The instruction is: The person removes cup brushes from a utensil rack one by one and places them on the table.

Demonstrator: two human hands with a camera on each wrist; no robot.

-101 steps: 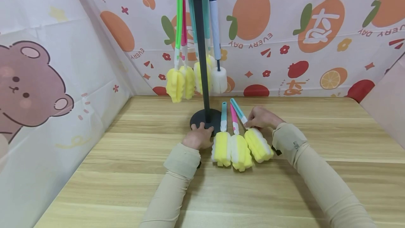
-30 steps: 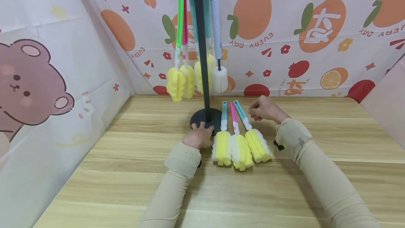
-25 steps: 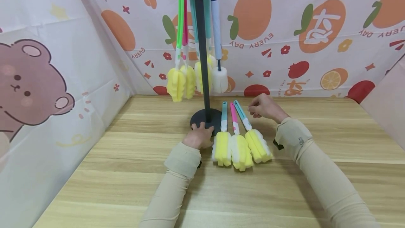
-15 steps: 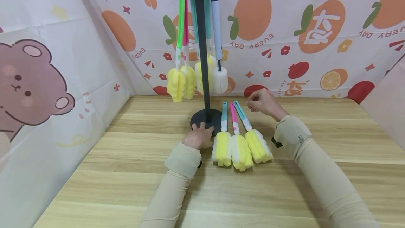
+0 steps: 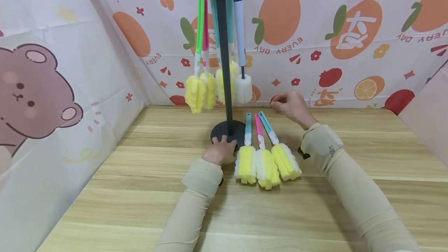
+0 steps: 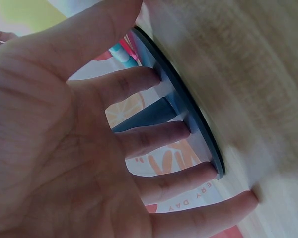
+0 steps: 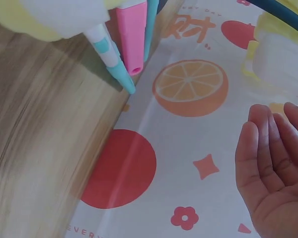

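Observation:
My left hand [image 5: 217,154] presses its spread fingertips on the round base [image 5: 218,128] of a black stand; the left wrist view shows its straight fingers at the base's edge. My right hand [image 5: 292,106] is raised behind the table brushes, fingers slightly bent and, in the right wrist view, nothing between them. Three sponge bottle brushes lie side by side right of the base, handles pointing away: a teal-handled one [image 5: 246,164], a pink-handled one [image 5: 267,168] and, nearest my right hand, another teal-handled one [image 5: 286,161] lying aslant.
From hooks atop the stand's post [image 5: 224,49] hang several more brushes, among them a green-handled one [image 5: 195,92] and a white-sponged one [image 5: 243,88]. The wooden table [image 5: 140,189] ends at a fruit-print cloth [image 5: 350,65]; a bear-print cloth [image 5: 35,100] is at the left.
My right hand has let go of the aslant teal-handled brush and moved up and back from it. That brush's handle end has shifted slightly right. My left hand has stayed on the base.

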